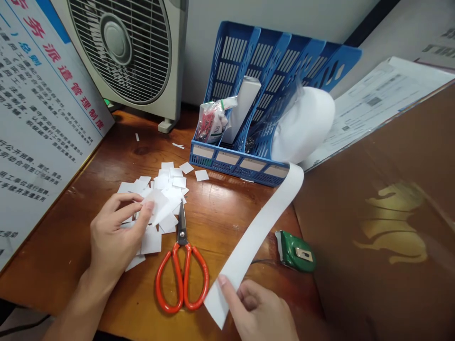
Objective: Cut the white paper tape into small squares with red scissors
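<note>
My left hand [115,232] pinches a small white paper piece [158,204] over a pile of cut white paper squares [167,187] on the wooden desk [220,213]. My right hand [258,310] at the bottom edge grips the free end of a long white paper strip [259,232]. The strip runs up to a white roll [304,124] leaning in the blue file rack. Red-handled scissors [182,270] lie shut on the desk between my hands, blades pointing away from me.
A blue file rack [270,71] holding a plastic bag and a white box stands at the back. A fan [131,52] sits behind left, a printed notice board [39,118] leans on the left. A green tape measure [295,252] lies beside a brown board [384,222] with papers on top.
</note>
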`<control>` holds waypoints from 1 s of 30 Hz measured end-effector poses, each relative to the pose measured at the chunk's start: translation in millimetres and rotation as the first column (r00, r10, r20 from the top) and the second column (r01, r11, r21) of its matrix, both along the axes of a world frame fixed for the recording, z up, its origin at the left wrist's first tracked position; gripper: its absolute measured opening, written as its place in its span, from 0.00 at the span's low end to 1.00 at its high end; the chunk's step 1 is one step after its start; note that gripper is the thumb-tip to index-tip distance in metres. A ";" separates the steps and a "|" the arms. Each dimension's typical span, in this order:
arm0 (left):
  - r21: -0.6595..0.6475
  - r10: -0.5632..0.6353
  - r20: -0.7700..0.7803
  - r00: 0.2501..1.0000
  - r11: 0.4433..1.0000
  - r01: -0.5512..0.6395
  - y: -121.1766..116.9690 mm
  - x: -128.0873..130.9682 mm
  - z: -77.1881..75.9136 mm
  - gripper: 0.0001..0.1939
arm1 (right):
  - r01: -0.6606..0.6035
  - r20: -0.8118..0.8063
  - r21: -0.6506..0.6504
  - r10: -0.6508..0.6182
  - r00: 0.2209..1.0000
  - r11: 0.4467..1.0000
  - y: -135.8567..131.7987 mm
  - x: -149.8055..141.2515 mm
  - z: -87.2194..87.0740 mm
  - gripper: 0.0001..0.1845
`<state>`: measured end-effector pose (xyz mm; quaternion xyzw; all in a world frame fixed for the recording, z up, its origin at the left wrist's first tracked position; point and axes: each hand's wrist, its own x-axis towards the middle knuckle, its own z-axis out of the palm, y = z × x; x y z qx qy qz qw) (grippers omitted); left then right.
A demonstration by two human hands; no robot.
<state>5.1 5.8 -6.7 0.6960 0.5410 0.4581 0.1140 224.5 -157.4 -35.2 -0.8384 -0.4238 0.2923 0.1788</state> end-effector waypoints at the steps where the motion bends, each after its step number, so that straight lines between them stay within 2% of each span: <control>1: 0.036 0.014 -0.024 1.000 0.999 -0.013 2.0 -0.6 -0.2 0.09 | 0.000 -0.080 0.044 0.004 0.997 0.999 3.7 -3.6 -1.7 0.31; 3: 0.065 0.038 -0.039 0.999 0.997 -0.036 4.5 -1.4 0.5 0.08 | 0.027 -0.283 0.161 0.020 0.959 0.987 10.9 -8.2 -4.7 0.28; 6: 0.041 0.052 0.018 0.998 0.998 -0.053 3.2 -1.9 5.3 0.06 | 0.144 -0.613 0.232 0.030 0.789 0.962 21.4 -7.6 -7.7 0.26; 8: -0.073 0.025 0.116 0.993 0.997 -0.016 -1.1 -2.0 10.9 0.06 | 0.252 -0.740 0.249 0.016 0.673 0.935 28.8 -5.9 -8.7 0.25; 10: -0.277 -0.032 0.243 0.970 0.955 0.101 -8.0 -0.9 16.6 0.07 | 0.371 -0.799 0.303 0.022 0.602 0.878 36.0 -6.2 -9.2 0.22; 12: -0.467 -0.122 0.363 0.924 0.834 0.293 -17.0 3.5 20.1 0.11 | 0.458 -0.808 0.362 0.027 0.589 0.812 41.6 -9.2 -9.6 0.20; 14: -0.582 -0.226 0.473 0.852 0.646 0.494 -27.9 12.8 19.5 0.11 | 0.516 -0.783 0.407 -0.004 0.622 0.754 44.0 -13.3 -10.2 0.19; 15: -0.610 -0.237 0.532 0.813 0.558 0.562 -33.7 19.0 17.7 0.12 | 0.537 -0.767 0.423 -0.027 0.641 0.730 43.9 -15.2 -10.9 0.19; 16: -0.624 -0.232 0.574 0.786 0.498 0.602 -39.3 25.8 15.1 0.12 | 0.556 -0.756 0.432 -0.051 0.652 0.710 42.9 -16.7 -11.9 0.19; 17: -0.618 -0.216 0.607 0.765 0.477 0.625 -44.6 32.6 12.0 0.11 | 0.570 -0.752 0.436 -0.067 0.656 0.696 41.4 -17.6 -13.3 0.18; 21: -0.595 -0.166 0.646 0.746 0.503 0.627 -58.0 53.1 1.1 0.11 | 0.614 -0.805 0.413 -0.045 0.592 0.673 34.7 -17.0 -21.0 0.15; 26: -0.628 -0.049 0.703 0.709 0.426 0.652 -60.9 61.7 -1.5 0.15 | 0.630 -0.873 0.389 0.050 0.485 0.672 32.1 -15.2 -25.3 0.10; 30: -0.599 0.038 0.755 0.654 0.447 0.665 -60.3 64.8 -2.7 0.17 | 0.645 -0.882 0.401 0.085 0.463 0.651 32.2 -15.3 -25.5 0.07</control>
